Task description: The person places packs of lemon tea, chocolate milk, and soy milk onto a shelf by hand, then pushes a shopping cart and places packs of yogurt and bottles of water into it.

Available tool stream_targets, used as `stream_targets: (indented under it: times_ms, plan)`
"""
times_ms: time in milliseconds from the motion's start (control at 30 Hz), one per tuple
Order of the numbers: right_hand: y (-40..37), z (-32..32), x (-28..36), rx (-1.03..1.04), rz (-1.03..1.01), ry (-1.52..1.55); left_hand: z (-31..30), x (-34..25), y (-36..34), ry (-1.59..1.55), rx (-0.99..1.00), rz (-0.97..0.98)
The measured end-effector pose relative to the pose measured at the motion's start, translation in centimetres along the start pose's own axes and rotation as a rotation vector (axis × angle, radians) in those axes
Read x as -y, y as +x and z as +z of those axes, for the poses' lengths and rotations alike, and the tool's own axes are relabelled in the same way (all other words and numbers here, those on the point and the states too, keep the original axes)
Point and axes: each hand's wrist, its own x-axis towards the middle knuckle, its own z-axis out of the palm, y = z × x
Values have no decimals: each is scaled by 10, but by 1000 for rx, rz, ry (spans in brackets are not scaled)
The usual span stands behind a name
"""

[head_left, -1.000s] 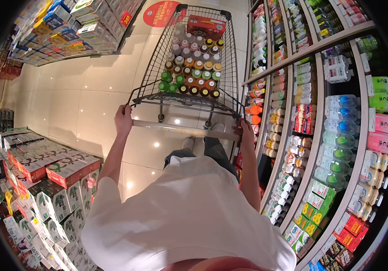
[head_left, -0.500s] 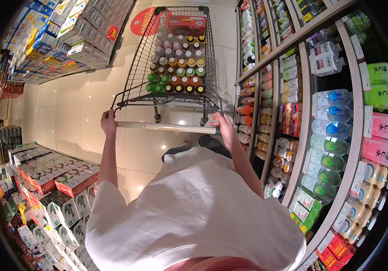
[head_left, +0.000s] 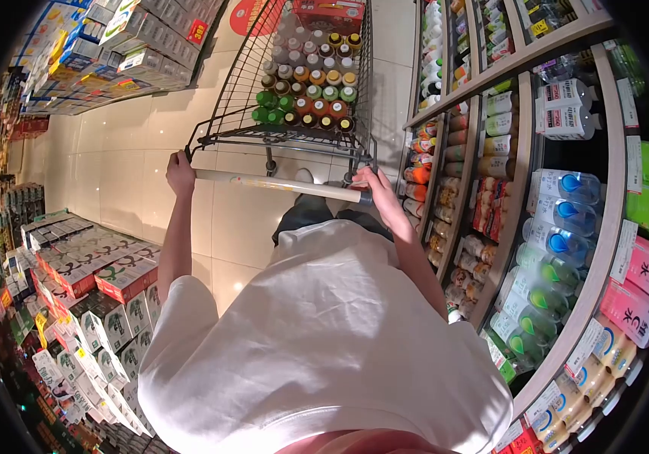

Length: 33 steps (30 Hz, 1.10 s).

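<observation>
My left hand (head_left: 181, 173) is closed around the left end of the shopping cart handle (head_left: 279, 184), a pale bar with a dark end. At the bar's right end, my right hand (head_left: 379, 195) grips with bent fingers, close to the cart's side frame. Beyond the bar stands the black wire shopping cart (head_left: 218, 113). Rows of drink bottles (head_left: 315, 92) with yellow, white, green and dark caps stand upright in its basket. A red box (head_left: 330, 17) lies at the far end of the basket, partly cut off by the view.
Shelves of bottled drinks (head_left: 566, 189) run close along the right side. Stacked cartons (head_left: 150, 49) stand at the upper left, and more boxed goods (head_left: 113, 303) at the lower left. Pale tiled floor (head_left: 113, 174) shows left of the cart. A red floor sticker (head_left: 253, 17) lies ahead.
The cart sits higher in view and its handle slants more, the right end lower. The shelves on the right have shifted rightward. Both hands stay on the handle.
</observation>
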Motion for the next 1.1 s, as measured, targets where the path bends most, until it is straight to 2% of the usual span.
stream_targets:
  times_ms: [200, 267, 367, 500, 600, 633, 733, 767, 800, 867, 900, 933, 1000, 1033, 1067, 1100]
  plan:
    - [9, -4, 5, -78, 4, 31, 3, -25, -1, -146, 49, 37]
    - [11, -7, 5, -150, 15, -45, 7, -17, 3, -216, 121, 52]
    - [8, -4, 12, -261, 52, -38, -3, -32, -1, -208, 271, -61]
    - [5, 9, 16, -461, 36, -39, -6, -32, -4, -170, 313, 46]
    - [3, 17, 26, -559, 44, -91, -9, -33, -5, -159, 380, 50]
    - [0, 17, 27, -551, 34, -172, -16, -36, -1, -108, 472, 7]
    - [2, 13, 31, -540, 13, -398, -19, -52, -1, -14, 234, 381]
    - [3, 12, 29, -545, 21, -465, -23, -63, 4, -3, 229, 491]
    - [3, 11, 27, -546, 33, -534, -27, -78, 5, -48, 316, 491]
    - [2, 10, 26, -544, 26, -374, -33, -115, 3, -142, 489, 481]
    - [1, 7, 25, -547, 26, -294, -47, -143, -7, -258, 724, 237]
    - [-3, -4, 16, -601, 125, 131, -58, -149, -13, -306, 953, 206]
    - [-21, -2, 11, -659, 83, 286, -83, -158, -10, -298, 1520, 249]
    - [-33, -10, -9, -597, 41, 24, -85, -149, -12, -156, 1707, 156]
    - [-47, -20, -25, -574, 179, -64, -86, -136, -12, -6, 1884, 63]
    - [-59, -19, -28, -548, 312, -146, -74, -94, -24, 166, 1821, 108]
